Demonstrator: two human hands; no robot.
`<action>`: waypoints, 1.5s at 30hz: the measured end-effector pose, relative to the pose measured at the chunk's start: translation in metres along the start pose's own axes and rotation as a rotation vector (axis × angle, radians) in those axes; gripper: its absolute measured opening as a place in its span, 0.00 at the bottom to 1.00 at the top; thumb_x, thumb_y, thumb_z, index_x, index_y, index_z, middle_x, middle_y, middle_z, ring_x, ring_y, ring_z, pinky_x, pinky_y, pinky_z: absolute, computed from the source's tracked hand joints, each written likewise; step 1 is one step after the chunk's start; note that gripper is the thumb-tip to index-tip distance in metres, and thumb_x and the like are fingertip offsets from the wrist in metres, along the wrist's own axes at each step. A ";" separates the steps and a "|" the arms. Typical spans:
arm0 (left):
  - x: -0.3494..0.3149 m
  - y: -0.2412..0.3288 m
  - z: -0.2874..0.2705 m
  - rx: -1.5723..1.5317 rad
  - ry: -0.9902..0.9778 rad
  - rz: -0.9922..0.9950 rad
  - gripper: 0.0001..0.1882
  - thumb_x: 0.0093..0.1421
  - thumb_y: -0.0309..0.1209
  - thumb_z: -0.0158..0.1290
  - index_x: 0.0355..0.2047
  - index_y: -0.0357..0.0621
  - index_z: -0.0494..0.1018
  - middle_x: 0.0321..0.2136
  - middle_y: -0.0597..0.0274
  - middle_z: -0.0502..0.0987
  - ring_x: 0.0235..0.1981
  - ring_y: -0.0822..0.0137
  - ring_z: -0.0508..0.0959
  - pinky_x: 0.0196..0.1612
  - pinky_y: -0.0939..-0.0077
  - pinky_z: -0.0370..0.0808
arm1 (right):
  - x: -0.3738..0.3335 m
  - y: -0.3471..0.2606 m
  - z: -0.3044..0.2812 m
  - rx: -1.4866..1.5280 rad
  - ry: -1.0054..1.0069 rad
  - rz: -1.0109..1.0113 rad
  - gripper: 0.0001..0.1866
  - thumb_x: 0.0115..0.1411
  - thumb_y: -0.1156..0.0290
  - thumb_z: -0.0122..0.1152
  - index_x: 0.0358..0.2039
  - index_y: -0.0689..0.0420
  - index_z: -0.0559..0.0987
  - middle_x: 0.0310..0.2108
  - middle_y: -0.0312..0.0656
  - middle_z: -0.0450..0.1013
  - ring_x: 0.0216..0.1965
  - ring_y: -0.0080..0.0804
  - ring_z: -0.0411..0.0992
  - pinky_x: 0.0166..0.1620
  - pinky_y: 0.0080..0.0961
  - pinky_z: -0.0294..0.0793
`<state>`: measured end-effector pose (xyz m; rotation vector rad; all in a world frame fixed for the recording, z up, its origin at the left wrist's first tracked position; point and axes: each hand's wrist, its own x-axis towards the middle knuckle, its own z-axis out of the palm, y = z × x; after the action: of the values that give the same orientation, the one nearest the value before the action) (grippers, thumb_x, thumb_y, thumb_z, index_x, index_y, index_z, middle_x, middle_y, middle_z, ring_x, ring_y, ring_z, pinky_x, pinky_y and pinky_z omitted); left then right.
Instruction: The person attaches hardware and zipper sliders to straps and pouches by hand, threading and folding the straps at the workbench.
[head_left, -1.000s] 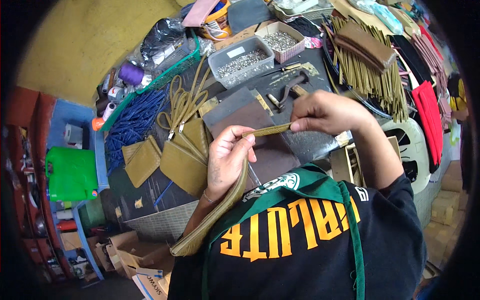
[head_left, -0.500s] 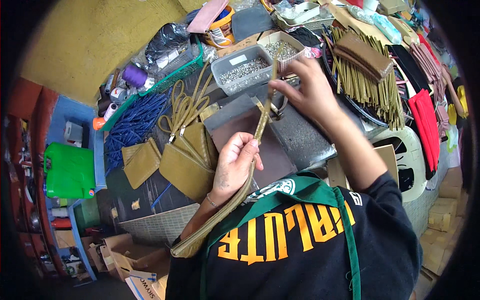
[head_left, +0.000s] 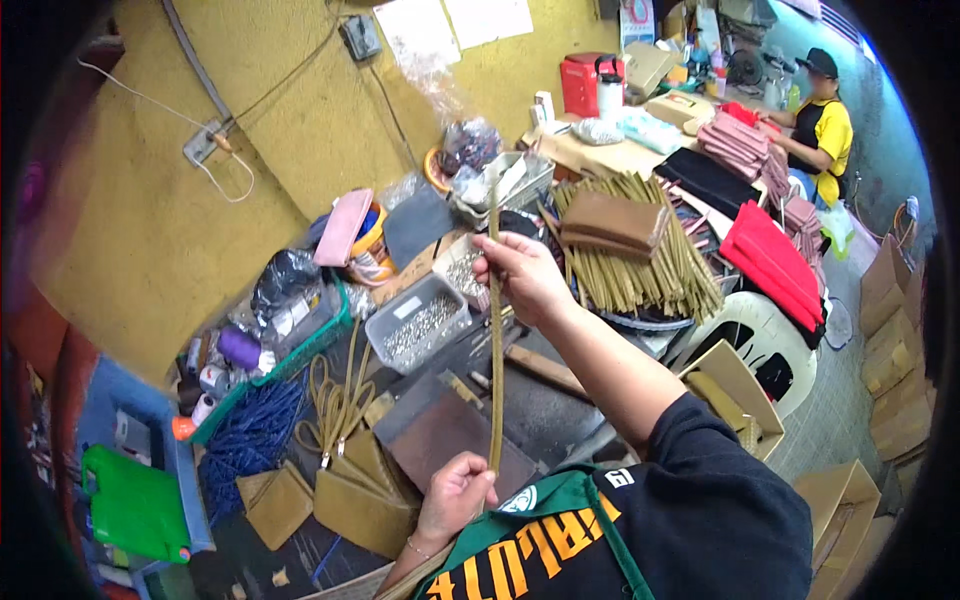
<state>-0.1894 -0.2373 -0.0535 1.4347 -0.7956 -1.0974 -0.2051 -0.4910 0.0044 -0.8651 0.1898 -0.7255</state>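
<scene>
A long, narrow olive strap [head_left: 497,390] stretches nearly upright between my two hands. Near its upper part, my right hand [head_left: 528,280] pinches it between thumb and fingers, with the free end standing above. Lower down, my left hand [head_left: 450,505] is closed around the strap close to my apron. Left of the strap lies a dark flat board [head_left: 430,425]. Beside that are olive pouches [head_left: 365,495] with zippers and looped olive cords [head_left: 335,400]. A clear bin [head_left: 418,325] of small metal pieces stands beyond the board.
A heap of olive strips [head_left: 650,280] carries a folded brown piece [head_left: 612,222] at the right. Blue strips [head_left: 245,440] and a green basket [head_left: 310,345] with thread spools are at the left. Open cardboard boxes [head_left: 835,515] stand right. A person [head_left: 822,130] works at the far right.
My view has lifted, bringing more of the wall and the other person in. My right hand, open near the strap before, now pinches it. The strap has straightened upright between my hands.
</scene>
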 end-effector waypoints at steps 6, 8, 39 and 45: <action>-0.001 0.001 -0.002 -0.030 -0.047 -0.008 0.02 0.52 0.21 0.46 0.26 0.34 0.66 0.21 0.66 0.66 0.19 0.80 0.69 0.22 0.90 0.66 | 0.020 -0.031 -0.010 -0.341 0.031 -0.291 0.09 0.56 0.69 0.47 0.29 0.62 0.72 0.19 0.35 0.69 0.20 0.17 0.65 0.25 0.13 0.64; 0.000 0.004 -0.001 -0.043 -0.064 -0.025 0.02 0.52 0.20 0.47 0.27 0.33 0.66 0.23 0.66 0.66 0.20 0.80 0.70 0.23 0.90 0.67 | 0.022 -0.040 -0.011 -0.329 0.052 -0.280 0.09 0.55 0.69 0.48 0.29 0.62 0.72 0.19 0.36 0.69 0.21 0.17 0.65 0.25 0.13 0.64; 0.002 0.001 0.006 0.026 -0.061 0.011 0.03 0.50 0.20 0.47 0.25 0.32 0.66 0.23 0.65 0.64 0.22 0.80 0.69 0.23 0.89 0.66 | 0.033 -0.076 -0.026 -0.283 0.099 -0.432 0.09 0.53 0.68 0.49 0.27 0.62 0.71 0.20 0.39 0.70 0.21 0.22 0.68 0.27 0.16 0.66; 0.001 0.002 0.005 0.048 -0.071 0.039 0.01 0.51 0.18 0.44 0.24 0.34 0.64 0.22 0.67 0.63 0.21 0.80 0.70 0.22 0.91 0.68 | 0.034 -0.075 -0.024 -0.304 0.098 -0.432 0.09 0.53 0.68 0.48 0.27 0.61 0.72 0.20 0.39 0.70 0.21 0.21 0.67 0.26 0.15 0.64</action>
<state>-0.1940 -0.2403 -0.0514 1.4208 -0.9021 -1.1109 -0.2275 -0.5605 0.0491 -1.1789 0.2055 -1.1639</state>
